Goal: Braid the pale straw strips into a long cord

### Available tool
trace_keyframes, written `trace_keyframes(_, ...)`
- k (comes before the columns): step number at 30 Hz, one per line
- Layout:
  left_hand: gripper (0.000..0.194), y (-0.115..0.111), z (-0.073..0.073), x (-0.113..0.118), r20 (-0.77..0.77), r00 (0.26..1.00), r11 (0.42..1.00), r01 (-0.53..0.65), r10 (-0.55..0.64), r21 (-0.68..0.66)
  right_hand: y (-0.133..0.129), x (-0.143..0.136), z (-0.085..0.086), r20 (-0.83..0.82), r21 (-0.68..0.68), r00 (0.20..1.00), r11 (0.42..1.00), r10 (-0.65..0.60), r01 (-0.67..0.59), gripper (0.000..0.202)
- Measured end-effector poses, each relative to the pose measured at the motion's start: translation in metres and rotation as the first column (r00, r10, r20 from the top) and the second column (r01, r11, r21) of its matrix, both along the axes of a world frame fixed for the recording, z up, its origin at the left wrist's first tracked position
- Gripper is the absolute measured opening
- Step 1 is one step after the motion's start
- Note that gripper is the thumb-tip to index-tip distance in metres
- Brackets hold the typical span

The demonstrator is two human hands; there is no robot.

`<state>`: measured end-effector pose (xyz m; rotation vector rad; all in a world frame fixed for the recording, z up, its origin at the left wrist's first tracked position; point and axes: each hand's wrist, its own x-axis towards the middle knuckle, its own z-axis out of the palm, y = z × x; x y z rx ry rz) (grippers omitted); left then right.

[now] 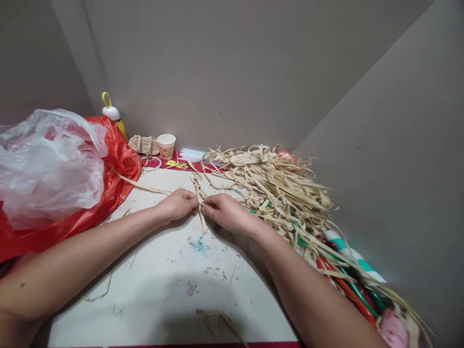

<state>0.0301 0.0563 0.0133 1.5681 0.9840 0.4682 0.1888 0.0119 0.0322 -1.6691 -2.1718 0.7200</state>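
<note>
A thin braid of dried, straw-like strips lies over the white board, with a loose strip end pointing toward me. My left hand pinches it from the left, its fingers closed. Opposite, the closed fingers of my right hand grip the same spot, so the fingertips of both hands almost meet. One long pale strip runs from behind my left hand to the red bag. What exactly sits between the fingertips is partly hidden.
A heap of dried strips fills the right side, above red and green rolls. To the left bulge a clear plastic bag and a red bag. Along the wall stand a bottle, a woven coil and a paper cup.
</note>
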Motion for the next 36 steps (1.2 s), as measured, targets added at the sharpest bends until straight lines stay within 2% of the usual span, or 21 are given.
trace_keyframes(4, 0.018, -0.001, 0.000, 0.000, 0.008, 1.000, 1.000, -0.010, 0.010, 0.002, -0.003, 0.004, 0.011, -0.017, -0.056, 0.998, 0.997, -0.061, 0.060, 0.023)
trace_keyframes(7, 0.020, -0.001, 0.002, -0.001, 0.027, 1.000, 0.996, -0.011, 0.013, -0.084, -0.010, -0.006, 0.014, -0.071, -0.081, 0.997, 0.996, -0.026, 0.020, 0.025)
trace_keyframes(11, 0.023, -0.001, 0.004, -0.003, 0.043, 0.999, 0.986, 0.002, 0.006, -0.167, -0.022, -0.026, 0.009, 0.144, 0.028, 0.990, 1.000, 0.000, -0.004, 0.027)
trace_keyframes(15, 0.025, -0.002, 0.005, -0.005, 0.076, 0.997, 0.969, 0.019, -0.001, -0.245, -0.033, -0.040, 0.009, 0.383, 0.060, 0.924, 0.998, -0.004, -0.021, 0.030)
trace_keyframes(17, 0.020, -0.003, 0.006, -0.006, 0.116, 0.993, 0.966, 0.028, 0.002, -0.255, -0.037, -0.043, 0.012, 0.438, 0.041, 0.898, 0.997, 0.034, -0.058, 0.031)
trace_keyframes(20, 0.015, -0.004, 0.006, -0.008, 0.150, 0.989, 0.964, 0.032, 0.008, -0.264, -0.044, -0.044, 0.020, 0.436, 0.007, 0.887, 0.986, 0.149, -0.170, 0.030)
trace_keyframes(23, 0.017, -0.004, 0.006, -0.012, 0.185, 0.983, 0.953, 0.050, 0.006, -0.297, -0.050, -0.034, 0.035, 0.361, -0.014, 0.899, 0.965, 0.248, -0.261, 0.027)
trace_keyframes(26, 0.019, -0.002, 0.006, -0.015, 0.231, 0.973, 0.933, 0.089, -0.006, -0.348, -0.052, -0.016, 0.057, 0.139, -0.016, 0.954, 0.964, 0.264, -0.265, 0.030)
trace_keyframes(29, 0.021, 0.002, 0.004, -0.018, 0.232, 0.972, 0.916, 0.117, -0.026, -0.384, -0.050, -0.005, 0.084, -0.202, -0.003, 0.970, 0.990, 0.137, -0.140, 0.032)
trace_keyframes(32, 0.025, 0.005, 0.001, -0.019, 0.215, 0.976, 0.918, 0.113, -0.031, -0.380, -0.055, -0.007, 0.110, -0.450, 0.104, 0.893, 0.994, 0.008, 0.044, 0.028)
trace_keyframes(34, 0.026, 0.005, -0.001, -0.019, 0.211, 0.977, 0.920, 0.104, -0.024, -0.378, -0.073, -0.010, 0.114, -0.529, 0.256, 0.849, 0.953, 0.001, 0.159, 0.024)
trace_keyframes(36, 0.025, 0.005, -0.003, -0.019, 0.207, 0.978, 0.920, 0.092, -0.012, -0.381, -0.106, -0.003, 0.097, -0.521, 0.388, 0.854, 0.895, 0.015, 0.221, 0.023)
